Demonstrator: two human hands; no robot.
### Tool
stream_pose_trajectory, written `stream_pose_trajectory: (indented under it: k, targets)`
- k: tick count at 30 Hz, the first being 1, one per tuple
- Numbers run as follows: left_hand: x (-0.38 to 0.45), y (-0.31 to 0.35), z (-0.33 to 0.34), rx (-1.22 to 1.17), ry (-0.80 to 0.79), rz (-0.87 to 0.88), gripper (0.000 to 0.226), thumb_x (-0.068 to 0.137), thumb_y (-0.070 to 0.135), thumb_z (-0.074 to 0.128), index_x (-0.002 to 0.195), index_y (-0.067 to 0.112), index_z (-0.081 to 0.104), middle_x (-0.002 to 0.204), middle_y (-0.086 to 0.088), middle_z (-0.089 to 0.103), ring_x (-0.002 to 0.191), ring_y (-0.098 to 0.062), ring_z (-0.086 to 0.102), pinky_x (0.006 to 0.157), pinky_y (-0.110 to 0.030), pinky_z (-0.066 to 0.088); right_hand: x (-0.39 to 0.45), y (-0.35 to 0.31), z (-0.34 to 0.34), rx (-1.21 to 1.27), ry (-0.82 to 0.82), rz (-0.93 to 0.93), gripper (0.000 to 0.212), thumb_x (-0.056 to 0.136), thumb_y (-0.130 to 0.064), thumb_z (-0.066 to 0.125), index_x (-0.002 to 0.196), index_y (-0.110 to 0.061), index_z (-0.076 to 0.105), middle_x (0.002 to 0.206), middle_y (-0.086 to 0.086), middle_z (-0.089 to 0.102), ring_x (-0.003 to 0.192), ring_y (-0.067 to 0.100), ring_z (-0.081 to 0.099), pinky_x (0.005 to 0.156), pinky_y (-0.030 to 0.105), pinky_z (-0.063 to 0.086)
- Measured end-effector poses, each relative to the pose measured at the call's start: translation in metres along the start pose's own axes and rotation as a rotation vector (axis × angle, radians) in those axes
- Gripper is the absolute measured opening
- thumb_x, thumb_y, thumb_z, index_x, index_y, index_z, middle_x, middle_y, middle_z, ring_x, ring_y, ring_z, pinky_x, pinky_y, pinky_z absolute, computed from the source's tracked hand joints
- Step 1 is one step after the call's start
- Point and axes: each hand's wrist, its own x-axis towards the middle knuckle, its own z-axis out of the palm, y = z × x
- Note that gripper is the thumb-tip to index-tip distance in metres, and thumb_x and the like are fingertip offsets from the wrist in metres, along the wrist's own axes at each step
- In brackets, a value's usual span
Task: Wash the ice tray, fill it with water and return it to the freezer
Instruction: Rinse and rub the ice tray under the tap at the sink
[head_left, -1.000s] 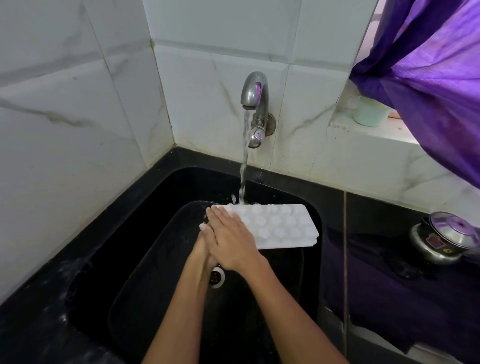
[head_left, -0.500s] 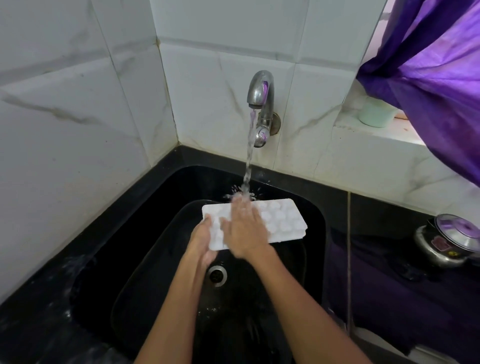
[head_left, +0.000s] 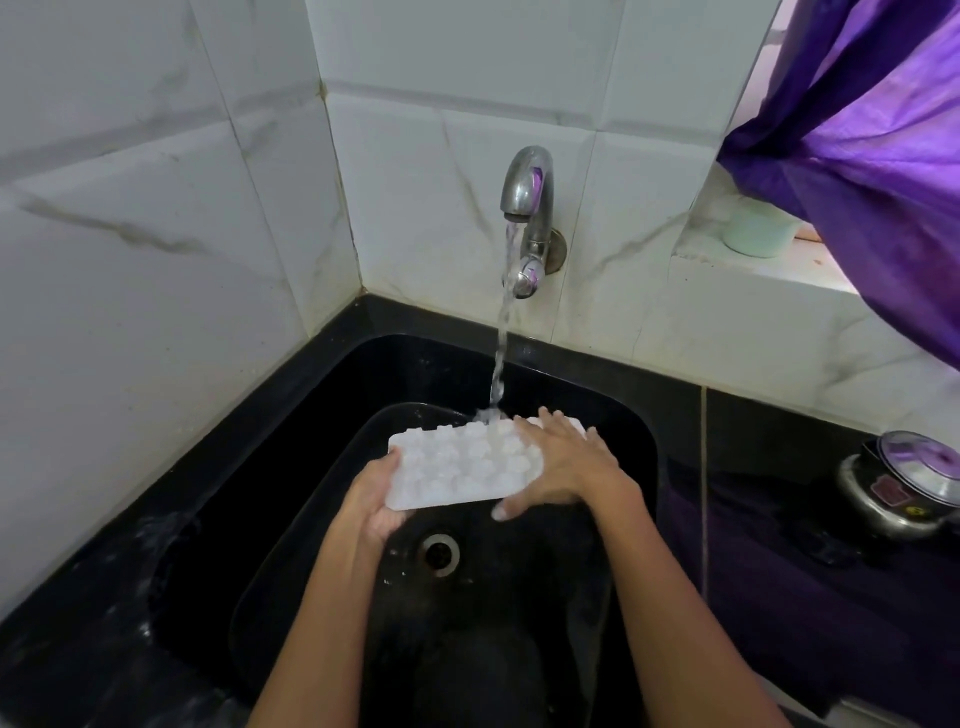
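A white ice tray (head_left: 457, 465) is held bumpy underside up over the black sink (head_left: 249, 467), under running water from the steel tap (head_left: 527, 202). My left hand (head_left: 376, 496) grips the tray's near-left corner from below. My right hand (head_left: 563, 462) lies flat over the tray's right end, fingers spread and thumb pointing to the near edge. The stream lands on the tray's far edge, just left of my right fingers.
The drain (head_left: 440, 553) lies below the tray. White marble tiles close off the left and back. A purple curtain (head_left: 872, 156) hangs at upper right above a ledge with a pale green cup (head_left: 756, 234). A steel pressure cooker (head_left: 904, 486) sits on the dark counter at right.
The tray has shifted left under the stream. My right hand slid from its left part across to its right end, and my left hand now shows gripping the near-left corner.
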Motion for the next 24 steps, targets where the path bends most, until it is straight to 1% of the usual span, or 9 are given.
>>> stream_pose_trajectory:
  k: [2,4,7,9,11,13,17,21,24]
  targets:
    - [-0.003,0.002,-0.006,0.005,0.019,-0.011,0.033,0.104,0.018,0.032,0.123,-0.003,0.048,0.121,-0.025,0.058,0.104,-0.038,0.059,0.082,-0.051,0.045,-0.005,0.012,-0.001,0.067,0.026,0.03,0.117,0.057,-0.056,0.082,0.152,-0.038,0.017,0.163,-0.005,0.003,0.15,0.019,0.001,0.12,0.05,0.007]
    - [-0.003,0.005,-0.015,0.012,0.028,-0.016,0.032,0.102,0.011,0.03,0.124,-0.006,0.047,0.113,-0.028,0.06,0.095,-0.037,0.064,0.077,-0.051,0.052,-0.012,0.018,-0.001,0.257,0.121,0.057,0.099,0.056,-0.046,0.086,0.143,-0.039,0.039,0.158,-0.01,0.025,0.144,0.019,0.026,0.114,0.043,0.027]
    - [-0.007,0.01,-0.021,0.04,-0.036,-0.036,0.037,0.095,0.0,0.029,0.126,-0.012,0.043,0.119,-0.033,0.056,0.098,-0.043,0.062,0.073,-0.055,0.055,-0.021,0.019,0.0,0.472,0.254,0.033,0.069,0.053,-0.043,0.089,0.118,-0.035,0.066,0.123,-0.011,0.063,0.115,0.013,0.056,0.094,0.028,0.045]
    - [-0.011,0.014,-0.022,0.136,-0.074,-0.027,0.034,0.092,0.001,0.029,0.115,-0.011,0.051,0.116,-0.034,0.057,0.095,-0.044,0.061,0.076,-0.058,0.047,-0.025,0.019,0.002,0.548,0.28,0.029,0.057,0.053,-0.047,0.089,0.105,-0.034,0.072,0.101,-0.014,0.069,0.099,0.008,0.062,0.086,0.026,0.051]
    - [-0.016,0.014,-0.019,0.242,-0.066,0.011,0.033,0.094,0.011,0.03,0.102,-0.005,0.058,0.103,-0.028,0.062,0.083,-0.037,0.063,0.071,-0.05,0.045,-0.025,0.018,0.005,0.587,0.308,0.044,0.046,0.054,-0.051,0.087,0.094,-0.035,0.072,0.09,-0.014,0.069,0.09,0.006,0.061,0.08,0.026,0.051]
    - [-0.019,0.014,-0.017,0.25,-0.114,0.033,0.046,0.101,0.031,0.026,0.107,0.002,0.061,0.105,-0.023,0.065,0.092,-0.034,0.062,0.074,-0.046,0.046,-0.026,0.016,0.009,0.666,0.377,0.104,0.043,0.054,-0.056,0.085,0.087,-0.035,0.068,0.089,-0.013,0.066,0.088,0.006,0.06,0.074,0.026,0.05]
    - [-0.011,0.011,-0.023,0.33,-0.176,0.039,0.08,0.089,0.073,0.015,0.119,0.015,0.062,0.116,-0.015,0.068,0.11,-0.032,0.062,0.084,-0.045,0.047,-0.026,0.009,0.012,0.778,0.475,0.298,0.069,0.053,-0.067,0.079,0.103,-0.028,0.05,0.099,-0.009,0.055,0.092,0.013,0.054,0.076,0.034,0.049]
    - [-0.009,0.006,-0.024,0.494,-0.211,0.184,0.06,0.096,0.06,0.027,0.123,0.019,0.061,0.119,-0.009,0.068,0.109,-0.025,0.065,0.098,-0.047,0.046,-0.023,0.007,0.014,0.85,0.54,0.462,0.082,0.058,-0.069,0.076,0.112,-0.018,0.041,0.103,-0.002,0.054,0.095,0.021,0.053,0.075,0.035,0.045]
    - [-0.007,0.002,-0.024,0.524,-0.17,0.213,0.048,0.098,0.049,0.037,0.124,0.016,0.06,0.116,-0.009,0.07,0.106,-0.026,0.066,0.099,-0.049,0.047,-0.021,0.01,0.017,0.93,0.533,0.485,0.074,0.064,-0.066,0.075,0.111,-0.017,0.047,0.103,-0.003,0.058,0.095,0.02,0.056,0.073,0.032,0.042]
